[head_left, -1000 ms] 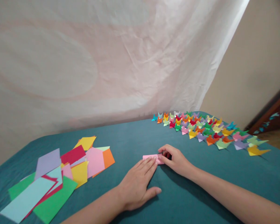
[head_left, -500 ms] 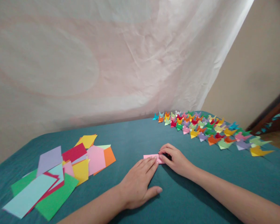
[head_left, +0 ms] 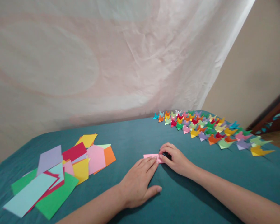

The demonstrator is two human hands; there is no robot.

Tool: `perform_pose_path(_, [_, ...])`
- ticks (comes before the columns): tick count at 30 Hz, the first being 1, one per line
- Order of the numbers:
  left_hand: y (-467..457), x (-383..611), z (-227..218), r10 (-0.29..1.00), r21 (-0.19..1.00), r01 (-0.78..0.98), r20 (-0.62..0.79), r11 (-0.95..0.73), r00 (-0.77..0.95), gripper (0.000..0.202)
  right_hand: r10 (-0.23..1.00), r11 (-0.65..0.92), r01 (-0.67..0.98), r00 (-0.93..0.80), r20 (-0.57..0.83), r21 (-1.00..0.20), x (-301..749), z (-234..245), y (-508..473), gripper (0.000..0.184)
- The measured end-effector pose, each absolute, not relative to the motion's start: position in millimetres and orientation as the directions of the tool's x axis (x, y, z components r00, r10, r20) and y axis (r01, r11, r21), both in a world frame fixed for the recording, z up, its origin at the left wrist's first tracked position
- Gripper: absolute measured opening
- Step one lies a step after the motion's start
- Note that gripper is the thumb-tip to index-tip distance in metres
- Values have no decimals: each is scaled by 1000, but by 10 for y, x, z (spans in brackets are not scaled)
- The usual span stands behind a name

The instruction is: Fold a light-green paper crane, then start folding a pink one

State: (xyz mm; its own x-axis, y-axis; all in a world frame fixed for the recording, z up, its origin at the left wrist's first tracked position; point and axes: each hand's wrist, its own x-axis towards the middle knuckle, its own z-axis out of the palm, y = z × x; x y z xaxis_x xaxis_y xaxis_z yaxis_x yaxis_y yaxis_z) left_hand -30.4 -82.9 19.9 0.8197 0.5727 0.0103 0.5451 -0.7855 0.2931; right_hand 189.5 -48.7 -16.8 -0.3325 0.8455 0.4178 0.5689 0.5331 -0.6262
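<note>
A small folded strip of pink paper [head_left: 149, 155] lies on the teal cloth in front of me. My left hand [head_left: 139, 184] rests flat across its lower left part, fingers stretched out and fingertips pressing it down, thumb apart. At the right end of the strip, my right hand [head_left: 176, 158] has thumb and fingers curled together in a pinch on the paper. The pinched end is partly hidden behind those fingers.
Loose coloured paper sheets [head_left: 58, 199] lie overlapped on the left. Several rows of folded paper birds [head_left: 194, 133] stand along the right and back of the cloth-covered table [head_left: 128, 137]. A pale curtain [head_left: 107, 62] hangs behind its far edge.
</note>
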Motion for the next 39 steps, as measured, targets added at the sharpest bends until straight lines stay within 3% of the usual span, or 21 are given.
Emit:
perform_pose_path(15, [-831, -295, 231, 576, 275, 559, -21, -783, 817, 68, 850, 522, 567, -286, 442, -637, 1939, -273, -425, 18])
perform_pose_path(22, [-827, -298, 226, 570, 283, 550, -13, -786, 821, 68, 838, 545, 565, -344, 424, -619, 1922, -180, -510, 9])
perform_pose_path(39, [-820, -310, 212, 581, 323, 544, 26, -775, 813, 66, 832, 555, 593, -377, 408, -583, 1916, -132, -542, 8])
